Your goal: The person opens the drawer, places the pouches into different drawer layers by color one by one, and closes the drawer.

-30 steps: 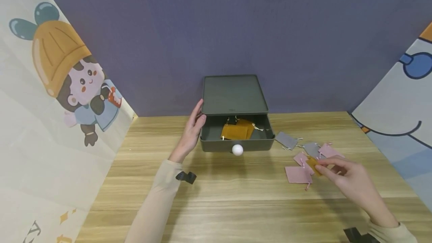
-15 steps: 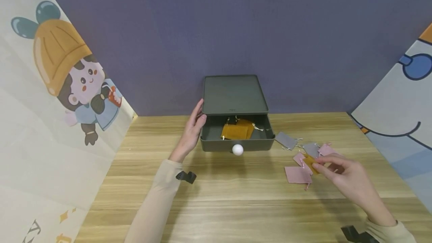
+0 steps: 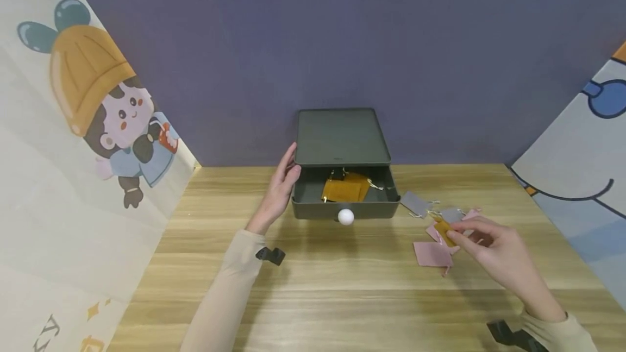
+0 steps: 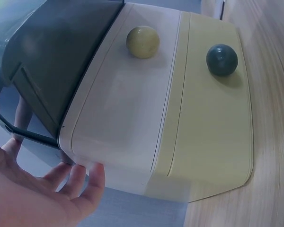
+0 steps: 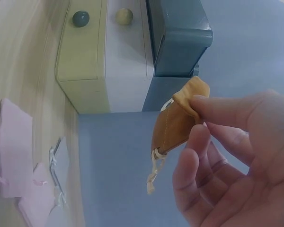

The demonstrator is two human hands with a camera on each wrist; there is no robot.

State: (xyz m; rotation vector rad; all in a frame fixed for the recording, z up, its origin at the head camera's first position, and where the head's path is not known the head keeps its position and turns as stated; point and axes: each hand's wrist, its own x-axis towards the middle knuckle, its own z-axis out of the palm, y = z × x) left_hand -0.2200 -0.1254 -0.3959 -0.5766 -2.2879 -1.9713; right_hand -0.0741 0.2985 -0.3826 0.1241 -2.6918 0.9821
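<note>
On the wood-grain table (image 3: 342, 297): one three-drawer cabinet (image 3: 342, 137), green-grey, white and pale yellow, its top drawer (image 3: 313, 211) drawn out and containing mustard-coloured pouches (image 3: 340, 191). Your left hand (image 3: 276, 194), fingers loosely extended, touches the cabinet's left side. Your right hand (image 3: 494, 254) pinches one yellow-brown cloth drawstring pouch (image 5: 173, 125), held aloft right of the cabinet. Lying nearby on the table: flat pink drawstring pouches (image 3: 432, 254); flat grey drawstring pouches (image 3: 415, 203).
</note>
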